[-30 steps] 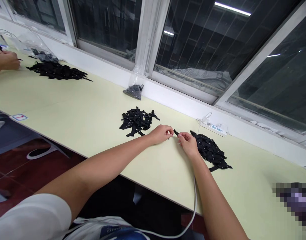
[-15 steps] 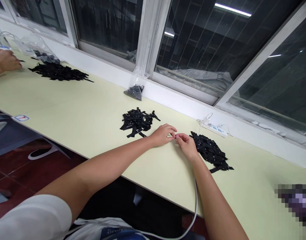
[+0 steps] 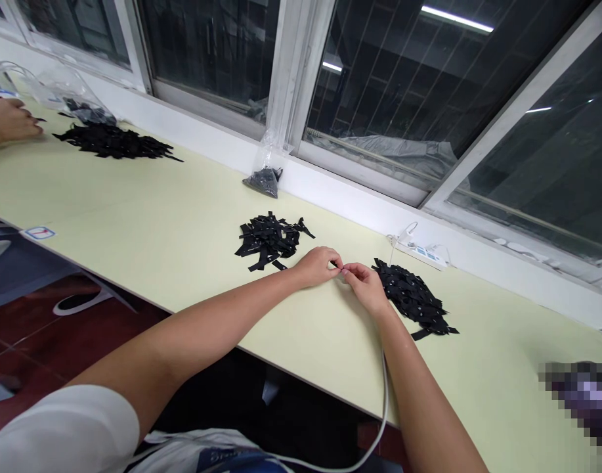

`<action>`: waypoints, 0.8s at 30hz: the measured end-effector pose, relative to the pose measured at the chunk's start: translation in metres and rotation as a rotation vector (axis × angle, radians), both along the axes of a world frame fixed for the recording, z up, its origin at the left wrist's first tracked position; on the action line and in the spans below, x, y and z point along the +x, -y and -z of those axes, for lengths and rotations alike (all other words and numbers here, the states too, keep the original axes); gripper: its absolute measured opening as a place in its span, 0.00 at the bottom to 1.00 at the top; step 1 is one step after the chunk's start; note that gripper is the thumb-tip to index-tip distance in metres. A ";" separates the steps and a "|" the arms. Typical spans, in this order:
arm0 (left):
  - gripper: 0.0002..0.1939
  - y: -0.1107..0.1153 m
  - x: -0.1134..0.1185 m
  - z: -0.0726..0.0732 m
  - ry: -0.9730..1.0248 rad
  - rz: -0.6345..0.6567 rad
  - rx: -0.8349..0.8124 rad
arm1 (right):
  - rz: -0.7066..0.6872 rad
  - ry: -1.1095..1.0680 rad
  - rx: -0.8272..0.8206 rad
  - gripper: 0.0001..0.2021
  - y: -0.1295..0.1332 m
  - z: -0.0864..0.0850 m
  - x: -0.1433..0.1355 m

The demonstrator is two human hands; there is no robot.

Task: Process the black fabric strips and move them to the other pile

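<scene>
My left hand (image 3: 318, 267) and my right hand (image 3: 365, 285) meet over the table, fingertips pinched together. Between them shows a bit of a small black strip (image 3: 336, 265), mostly hidden by the fingers; both hands grip it. Just beyond my left forearm lies a loose pile of black strips (image 3: 268, 238), some with small pale dots. A denser pile of black strips (image 3: 413, 295) is beside my right hand, on its right.
A clear bag with dark small pieces (image 3: 264, 180) leans near the window wall. Behind the right pile sits a white power strip (image 3: 421, 255); a white cable (image 3: 385, 394) hangs over the table edge. At far left, another person's hand (image 3: 10, 123) is near another black pile (image 3: 116, 142).
My fingertips have shifted slightly and drawn closer together around the small black strip. The piles stay as they were.
</scene>
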State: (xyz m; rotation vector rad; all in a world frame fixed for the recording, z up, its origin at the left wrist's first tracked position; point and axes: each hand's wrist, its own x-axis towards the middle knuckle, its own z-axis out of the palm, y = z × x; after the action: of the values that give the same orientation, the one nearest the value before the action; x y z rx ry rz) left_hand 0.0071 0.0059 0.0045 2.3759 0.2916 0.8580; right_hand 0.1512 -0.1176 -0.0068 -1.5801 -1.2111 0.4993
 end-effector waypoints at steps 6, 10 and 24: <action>0.04 0.004 -0.003 -0.002 -0.031 -0.050 -0.086 | 0.022 0.101 0.001 0.18 0.001 0.003 0.002; 0.07 0.004 -0.004 -0.001 0.009 -0.013 -0.161 | 0.031 0.175 0.001 0.15 0.003 0.002 0.002; 0.06 0.005 -0.002 0.001 -0.001 0.024 -0.206 | 0.025 0.230 0.041 0.13 0.004 -0.003 -0.002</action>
State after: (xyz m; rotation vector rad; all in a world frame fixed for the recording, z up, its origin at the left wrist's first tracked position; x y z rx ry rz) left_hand 0.0050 0.0011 0.0040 2.1842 0.3345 0.7769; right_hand 0.1494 -0.1213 -0.0041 -1.6491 -1.3625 0.2798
